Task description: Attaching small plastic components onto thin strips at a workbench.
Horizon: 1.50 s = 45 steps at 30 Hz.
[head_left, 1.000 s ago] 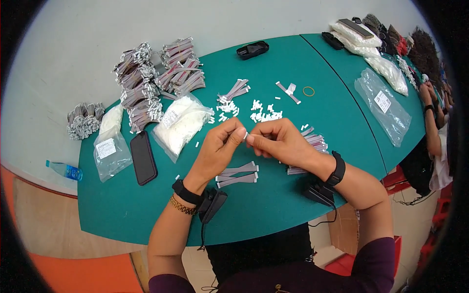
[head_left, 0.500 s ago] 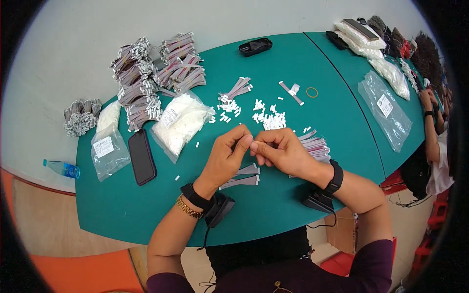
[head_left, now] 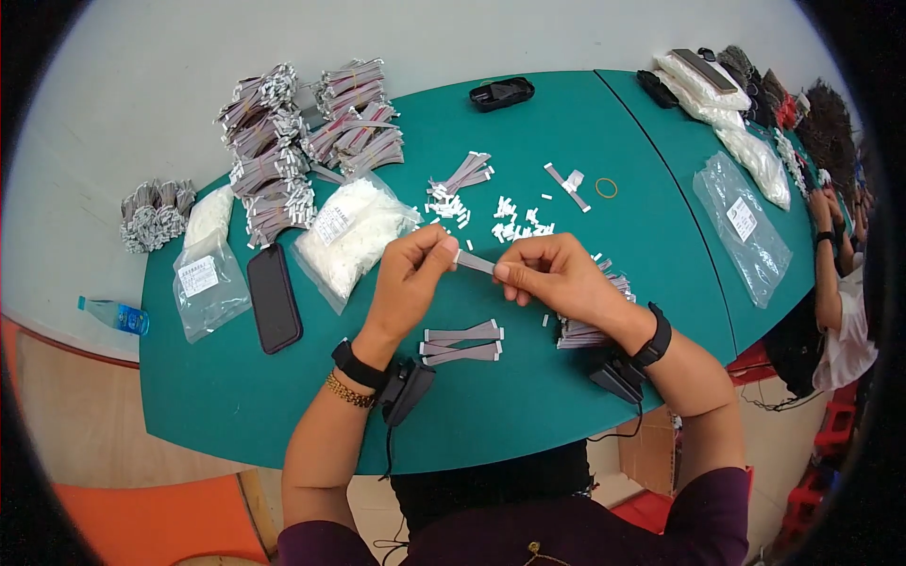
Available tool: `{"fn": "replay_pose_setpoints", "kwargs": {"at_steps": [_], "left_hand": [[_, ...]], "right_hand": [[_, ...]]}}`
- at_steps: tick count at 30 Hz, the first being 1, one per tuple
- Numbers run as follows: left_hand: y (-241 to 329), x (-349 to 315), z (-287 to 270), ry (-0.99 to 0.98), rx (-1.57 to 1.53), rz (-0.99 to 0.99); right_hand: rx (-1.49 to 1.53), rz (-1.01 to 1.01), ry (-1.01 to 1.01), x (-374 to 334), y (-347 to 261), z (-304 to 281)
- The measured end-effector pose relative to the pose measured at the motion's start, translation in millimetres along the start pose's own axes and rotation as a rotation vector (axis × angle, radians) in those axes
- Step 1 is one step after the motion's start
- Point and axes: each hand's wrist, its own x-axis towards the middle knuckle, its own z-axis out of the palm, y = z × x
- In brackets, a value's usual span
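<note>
Both hands are raised just above the green table [head_left: 566, 396], and they now stand a little apart where half a second ago they were pressed fingertip to fingertip. The left hand [head_left: 408, 283] pinches one end of a short grey ribbon strip [head_left: 475, 263]; the right hand [head_left: 552, 276] pinches the other end, so the strip spans the gap between them, drawn out flat. Judging by this, the piece has been pulled straight after the close fingertip work on its end.

Just below the hands lie two finished-looking grey strips [head_left: 462, 341], side by side. Beyond the fingertips is a scatter of small white pieces [head_left: 514, 222]. Under the right wrist sits a stack of grey strips [head_left: 590, 325]. Left of the left hand, near it, is a clear bag of white parts [head_left: 354, 236], then a dark phone [head_left: 275, 298].
</note>
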Motion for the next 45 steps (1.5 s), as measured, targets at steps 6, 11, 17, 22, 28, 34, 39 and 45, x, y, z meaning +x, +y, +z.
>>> {"fn": "replay_pose_setpoints", "kwargs": {"at_steps": [6, 11, 17, 22, 28, 34, 39, 45], "left_hand": [[-0.6, 5.3, -9.5, 0.215, -0.203, -0.067], [6.3, 9.3, -3.5, 0.244, -0.202, -0.063], [6.8, 7.5, -0.9, 0.149, -0.158, -0.118], [9.8, 5.2, 17.4, -0.138, 0.118, -0.126], [15.4, 6.0, 38.4, -0.255, 0.496, -0.133], [2.7, 7.2, 51.9, -0.210, 0.723, 0.016], [-2.7, 6.1, 55.4, -0.206, 0.780, 0.054], [6.8, 6.2, 58.5, -0.263, 0.765, -0.034]], "right_hand": [[-0.513, -0.354, -0.048, -4.9, 7.1, 7.0], [-0.744, -0.517, -0.029, -12.8, 5.3, 21.3], [-0.492, -0.181, 0.065, -8.9, -24.0, 2.7], [-0.912, -0.132, -0.002, -9.2, -42.8, -23.6], [-1.141, -0.047, -0.099, -25.0, -36.7, -62.6], [-1.112, 0.051, -0.126, -37.7, -31.3, -70.2], [-1.103, 0.022, -0.129, -43.1, -27.7, -72.1], [-1.090, -0.047, -0.125, -49.6, -20.6, -75.2]]}}
